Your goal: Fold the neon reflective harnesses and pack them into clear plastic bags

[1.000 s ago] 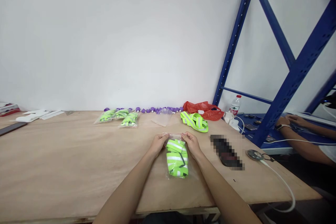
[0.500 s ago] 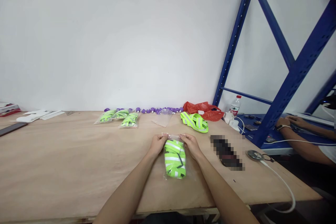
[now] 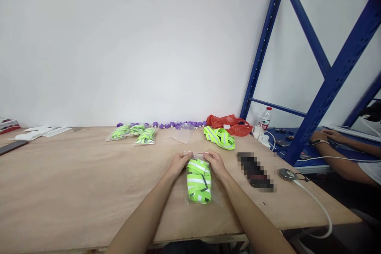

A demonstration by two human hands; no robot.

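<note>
A clear plastic bag (image 3: 199, 182) with a folded neon-green reflective strap inside lies on the wooden table in front of me. My left hand (image 3: 178, 162) pinches the left end of the bag's top edge. At the right end of that edge, my right hand (image 3: 214, 162) grips with thumb and fingers. White reflective bands and a dark cord show through the plastic. Farther back sits a loose neon-green reflective strap (image 3: 219, 138), beside an unfilled clear bag (image 3: 183, 133).
Several packed bags (image 3: 145, 136) rest at the back left. Behind are purple pieces (image 3: 166, 125) and a red plastic bag (image 3: 230, 124). A pixelated dark object (image 3: 256, 172) and a round charger (image 3: 287, 174) lie right, near a blue rack (image 3: 315, 107). Another person's arm (image 3: 336, 156) is beyond.
Both hands keep their grip on the bag's top edge, with only a slight shift of the fingers. The whole view has moved a little.
</note>
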